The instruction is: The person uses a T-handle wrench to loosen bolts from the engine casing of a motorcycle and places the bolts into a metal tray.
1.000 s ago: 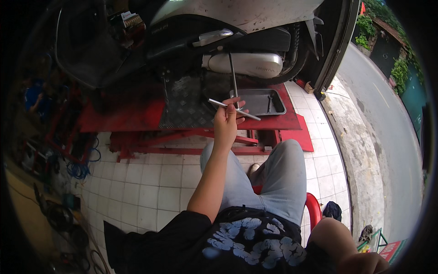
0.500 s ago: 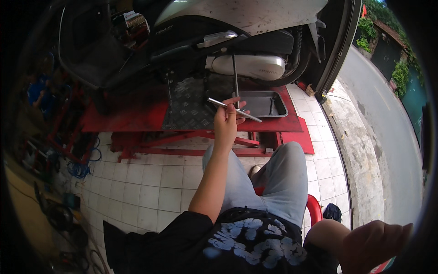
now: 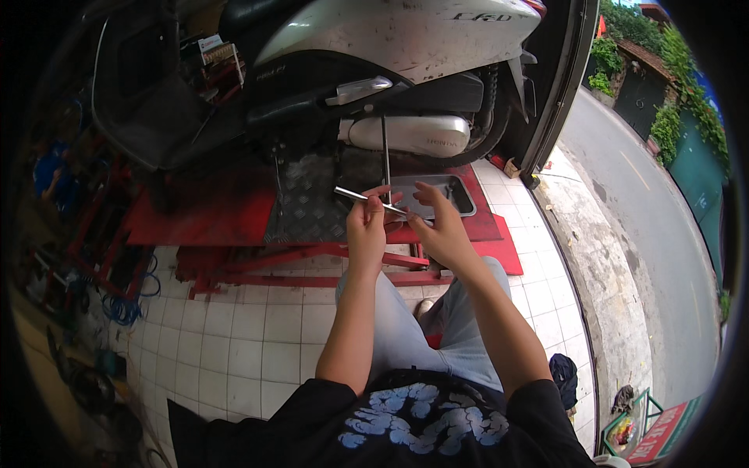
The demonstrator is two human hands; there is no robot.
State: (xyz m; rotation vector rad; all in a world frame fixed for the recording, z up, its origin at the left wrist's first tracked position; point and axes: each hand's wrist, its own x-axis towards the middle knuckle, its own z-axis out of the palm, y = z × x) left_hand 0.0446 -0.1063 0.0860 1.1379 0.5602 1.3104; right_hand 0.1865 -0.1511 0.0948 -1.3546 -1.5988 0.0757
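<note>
Hands both clamped on T-handle wrench [image 3: 380,191]: left hand [image 3: 365,228] and right hand [image 3: 441,231] grip its crossbar. Metal tray [image 3: 459,196] just beyond right hand; contents unclear.

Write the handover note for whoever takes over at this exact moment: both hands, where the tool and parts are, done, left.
Left hand: gripping the crossbar of the metal T-handle wrench.
Right hand: fingers at the crossbar's other end.
The wrench's shaft rises to the scooter underside by the silver exhaust cover.
Scooter is on the red lift; a dark metal tray lies beyond the hands.
Done: wrench in place. Left: cannot tell whether the fastener is loose.
</note>
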